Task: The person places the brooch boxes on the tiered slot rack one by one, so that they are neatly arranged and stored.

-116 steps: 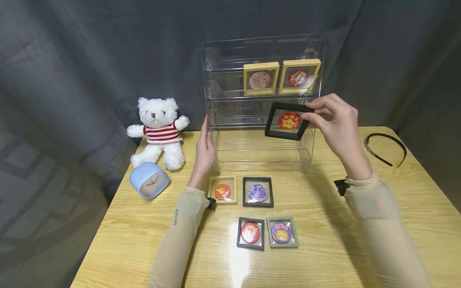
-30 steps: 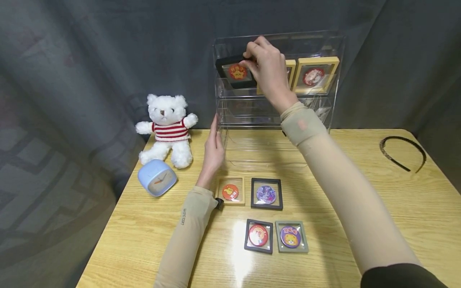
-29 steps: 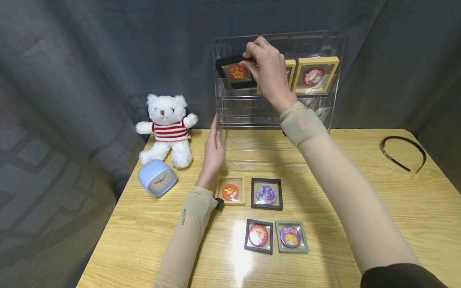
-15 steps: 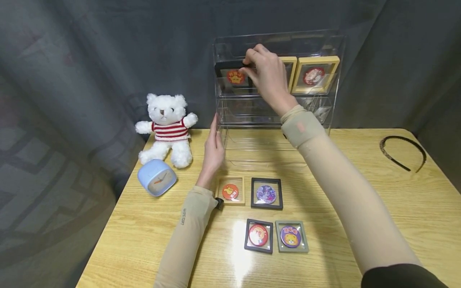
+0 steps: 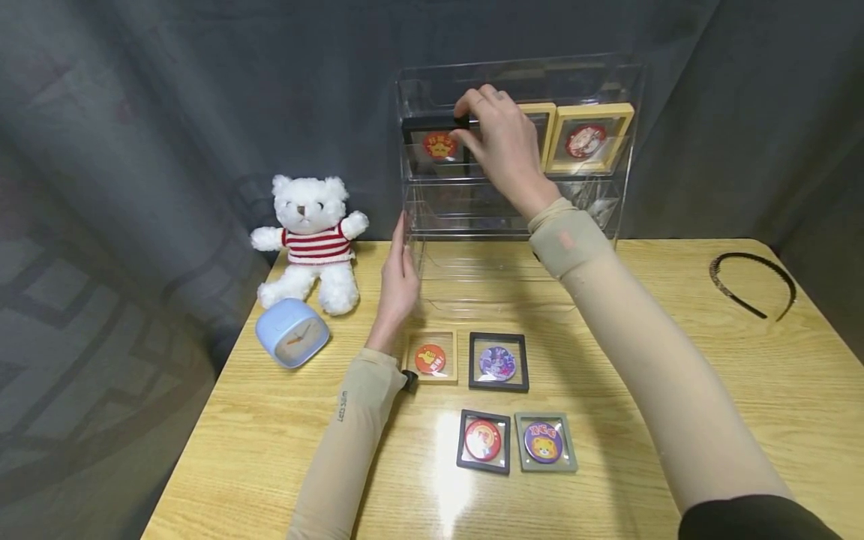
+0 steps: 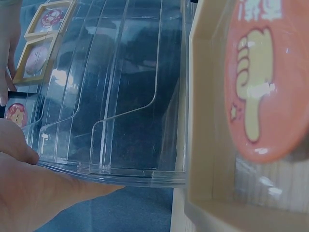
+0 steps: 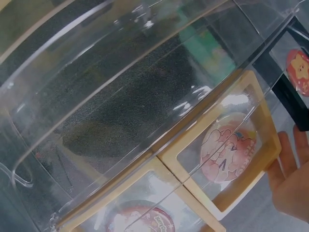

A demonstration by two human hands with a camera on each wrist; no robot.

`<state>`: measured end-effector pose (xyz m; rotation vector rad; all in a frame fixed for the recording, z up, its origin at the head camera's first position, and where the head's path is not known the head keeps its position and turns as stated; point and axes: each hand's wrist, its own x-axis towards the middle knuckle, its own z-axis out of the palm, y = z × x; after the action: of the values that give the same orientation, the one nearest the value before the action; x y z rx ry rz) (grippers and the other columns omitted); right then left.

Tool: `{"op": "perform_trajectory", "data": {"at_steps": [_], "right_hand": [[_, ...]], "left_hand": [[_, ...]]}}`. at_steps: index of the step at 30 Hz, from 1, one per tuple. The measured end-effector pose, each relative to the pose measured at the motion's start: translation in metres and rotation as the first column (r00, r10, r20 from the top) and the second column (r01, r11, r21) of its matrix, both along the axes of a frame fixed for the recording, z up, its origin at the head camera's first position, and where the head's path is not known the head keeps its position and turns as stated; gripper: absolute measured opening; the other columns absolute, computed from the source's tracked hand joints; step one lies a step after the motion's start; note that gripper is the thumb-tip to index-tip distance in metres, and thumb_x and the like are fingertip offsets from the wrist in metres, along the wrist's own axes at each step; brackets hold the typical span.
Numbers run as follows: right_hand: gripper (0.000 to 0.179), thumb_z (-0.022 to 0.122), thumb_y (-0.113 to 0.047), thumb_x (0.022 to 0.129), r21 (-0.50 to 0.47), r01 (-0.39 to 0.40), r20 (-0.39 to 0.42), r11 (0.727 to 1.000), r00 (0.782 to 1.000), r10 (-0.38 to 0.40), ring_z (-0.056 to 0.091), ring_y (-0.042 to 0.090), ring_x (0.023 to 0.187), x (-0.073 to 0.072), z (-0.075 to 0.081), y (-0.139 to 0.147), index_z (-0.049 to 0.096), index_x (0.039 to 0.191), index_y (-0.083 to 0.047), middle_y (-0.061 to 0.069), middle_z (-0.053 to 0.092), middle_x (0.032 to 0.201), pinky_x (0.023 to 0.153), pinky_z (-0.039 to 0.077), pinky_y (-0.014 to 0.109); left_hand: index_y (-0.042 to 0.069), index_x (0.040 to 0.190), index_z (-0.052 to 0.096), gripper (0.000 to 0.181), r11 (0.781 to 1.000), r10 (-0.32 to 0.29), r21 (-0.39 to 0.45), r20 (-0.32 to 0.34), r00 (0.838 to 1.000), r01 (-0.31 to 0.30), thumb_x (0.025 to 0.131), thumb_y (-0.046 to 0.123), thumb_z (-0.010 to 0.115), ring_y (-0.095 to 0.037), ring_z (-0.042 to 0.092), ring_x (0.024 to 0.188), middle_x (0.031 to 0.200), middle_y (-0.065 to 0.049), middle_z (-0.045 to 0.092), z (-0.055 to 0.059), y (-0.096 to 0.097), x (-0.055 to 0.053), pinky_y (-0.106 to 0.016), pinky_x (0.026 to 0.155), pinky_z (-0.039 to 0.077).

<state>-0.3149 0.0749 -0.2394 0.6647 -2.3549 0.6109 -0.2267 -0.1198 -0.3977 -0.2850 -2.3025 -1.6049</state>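
Observation:
My right hand point(image 5: 506, 146) pinches the upper right corner of a black display frame point(image 5: 440, 145) between thumb and fingers. A red badge with a yellow star shows in that frame, which stands at the left end of an upper tier of the clear acrylic rack point(image 5: 516, 259). To its right are two yellow frames; my hand partly hides one, while the outer yellow frame point(image 5: 587, 141) is plain to see. At the rack's lower left side rests my left hand point(image 5: 397, 289), fingers straight along the edge. The right wrist view shows fingertips at the black frame point(image 7: 285, 96).
On the wooden table lie a yellow frame point(image 5: 430, 358), a black frame with a purple badge point(image 5: 498, 363), a black frame with a red badge point(image 5: 483, 441) and a green frame point(image 5: 545, 442). A white teddy bear point(image 5: 310, 244), blue clock point(image 5: 292, 332) and headband point(image 5: 752, 285) flank the rack.
My right hand has carried the black frame from in front of the rack up and left to the upper tier, where it has sunk lower and straightened. My left hand stays at the rack's side.

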Motion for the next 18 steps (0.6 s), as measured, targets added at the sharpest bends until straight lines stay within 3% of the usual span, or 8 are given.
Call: {"op": "perform_trajectory", "data": {"at_steps": [12,15,18], "right_hand": [[0.034,0.070,-0.028,0.106,0.015,-0.025,-0.063,1.000,0.998,0.026,0.065,0.034,0.112,-0.0011,0.0000,0.0010,0.068,0.127,-0.002,0.016,0.070,0.124,0.092,0.056,0.046],[0.033,0.069,-0.027,0.107,0.018,-0.032,-0.072,0.999,0.997,0.033,0.065,0.034,0.115,-0.0008,0.0006,0.0009,0.068,0.127,-0.001,0.016,0.070,0.125,0.106,0.051,0.043],[0.032,0.069,-0.025,0.107,0.017,-0.043,-0.083,0.999,0.996,0.044,0.065,0.034,0.121,-0.0011,0.0015,0.0005,0.068,0.128,0.000,0.017,0.070,0.127,0.122,0.037,0.037]], "left_hand": [[0.012,0.173,0.018,0.059,1.000,-0.005,0.003,-0.009,1.000,0.005,0.116,0.002,0.029,-0.027,0.029,0.157,0.174,-0.013,0.026,-0.0004,0.0001,-0.0004,-0.031,0.128,0.023],[0.012,0.173,0.018,0.059,1.000,-0.002,0.001,-0.009,1.000,0.002,0.116,0.002,0.029,-0.027,0.029,0.158,0.174,-0.013,0.026,-0.0001,0.0005,0.0000,-0.031,0.128,0.022],[0.010,0.173,0.018,0.059,1.000,-0.001,0.002,-0.008,1.000,0.001,0.115,0.001,0.029,-0.027,0.029,0.158,0.174,-0.014,0.026,0.0001,0.0004,-0.0002,-0.031,0.128,0.022]]}}
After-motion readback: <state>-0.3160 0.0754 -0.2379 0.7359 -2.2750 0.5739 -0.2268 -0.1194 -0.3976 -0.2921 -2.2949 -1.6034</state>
